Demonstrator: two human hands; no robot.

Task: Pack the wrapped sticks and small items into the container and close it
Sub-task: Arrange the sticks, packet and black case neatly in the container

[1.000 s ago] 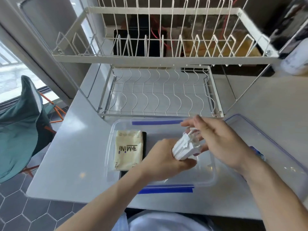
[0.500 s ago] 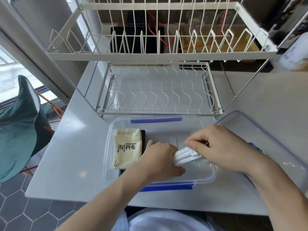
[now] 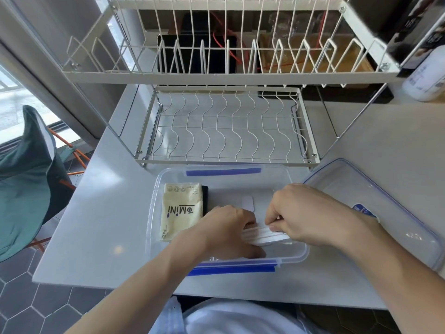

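Observation:
A clear plastic container (image 3: 292, 179) with blue clasps stands open on the white counter. Inside, at its left, a cream tissue pack (image 3: 181, 210) lies on a black flat item (image 3: 205, 196). A bundle of white wrapped sticks (image 3: 265, 237) lies flat near the container's front wall. My left hand (image 3: 228, 232) grips the bundle's left end and my right hand (image 3: 303, 213) pinches its right end, both inside the container. The clear lid (image 3: 385, 203) with a blue rim rests on the counter to the right.
A white wire dish rack (image 3: 226, 126) stands just behind the container, its upper tier overhanging. A white bottle (image 3: 426, 80) sits at the far right. The counter edge runs along the left, with a green chair (image 3: 21, 179) beyond it.
Both hands have lowered the bundle of sticks from above the container down flat onto its floor near the front wall.

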